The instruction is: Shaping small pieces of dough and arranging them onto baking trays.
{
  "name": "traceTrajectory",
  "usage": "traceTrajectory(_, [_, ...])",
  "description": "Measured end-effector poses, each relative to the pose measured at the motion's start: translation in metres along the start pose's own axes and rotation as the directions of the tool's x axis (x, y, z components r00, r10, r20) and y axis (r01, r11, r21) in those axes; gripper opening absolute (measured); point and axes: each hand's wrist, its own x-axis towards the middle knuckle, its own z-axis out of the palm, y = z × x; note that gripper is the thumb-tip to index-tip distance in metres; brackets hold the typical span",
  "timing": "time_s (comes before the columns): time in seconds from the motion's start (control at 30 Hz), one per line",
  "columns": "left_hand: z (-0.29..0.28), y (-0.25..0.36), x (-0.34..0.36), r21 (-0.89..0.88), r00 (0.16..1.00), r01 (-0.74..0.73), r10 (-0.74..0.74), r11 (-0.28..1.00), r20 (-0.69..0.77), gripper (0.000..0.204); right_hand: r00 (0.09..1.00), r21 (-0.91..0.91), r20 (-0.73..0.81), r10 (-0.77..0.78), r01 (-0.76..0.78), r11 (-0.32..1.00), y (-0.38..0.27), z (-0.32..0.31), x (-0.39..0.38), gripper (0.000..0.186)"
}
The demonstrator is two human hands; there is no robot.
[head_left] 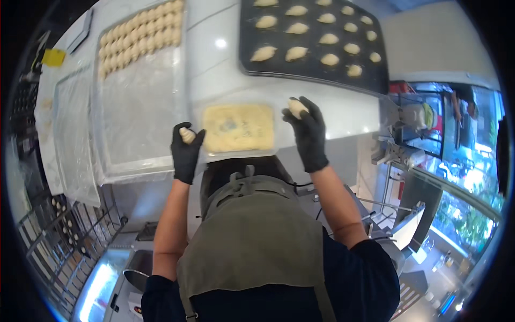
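Observation:
My left hand (187, 150), in a black glove, is closed on a small ridged roll of pale dough (186, 135) beside the lower right of a plastic-lined tray (137, 112). My right hand (307, 131), also gloved, grips another pale dough piece (298, 109) just below a dark baking tray (314, 75). Between my hands sits a clear rectangular container of yellow substance (241, 134). The dark tray holds several spaced dough pieces (296, 29); the lined tray's far end carries rows of close-packed dough rolls (140, 32).
A white worktop (214, 80) carries the trays, with plastic sheeting (75, 134) at its left edge. A metal rack (64, 225) stands at lower left, metal equipment (405, 155) at right. Another person (465, 107) appears at far right, by bright windows.

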Motion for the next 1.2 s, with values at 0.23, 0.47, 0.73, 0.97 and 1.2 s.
traceTrajectory(0.23, [0.016,0.014,-0.006,-0.159,0.943,0.239,-0.19,0.958,0.273,0.045,0.799,-0.228,-0.481,-0.361,0.284,0.931,0.037,-0.121,0.032,0.027])
traceTrajectory(0.47, [0.018,0.024,-0.002,-0.227,0.931,0.258,-0.179,0.939,0.317,0.046,0.791,-0.119,-0.508,-0.341,0.327,0.937,0.0,-0.168,0.024,0.029])
traceTrajectory(0.73, [0.048,0.016,-0.005,-0.216,0.932,0.212,-0.13,0.953,0.338,0.042,0.916,-0.257,-0.173,-0.363,0.314,0.914,-0.044,-0.122,0.003,0.032])
traceTrajectory(0.97, [0.022,0.045,-0.022,-0.501,0.948,0.307,-0.214,0.809,0.235,0.044,0.862,-0.705,0.49,-0.128,0.479,0.523,0.001,-0.039,0.003,0.044])
traceTrajectory(1.2, [-0.002,0.06,-0.048,-0.629,0.908,0.414,-0.243,0.658,0.342,0.052,0.463,-0.486,0.86,0.213,0.871,0.069,0.04,-0.018,0.027,0.043])
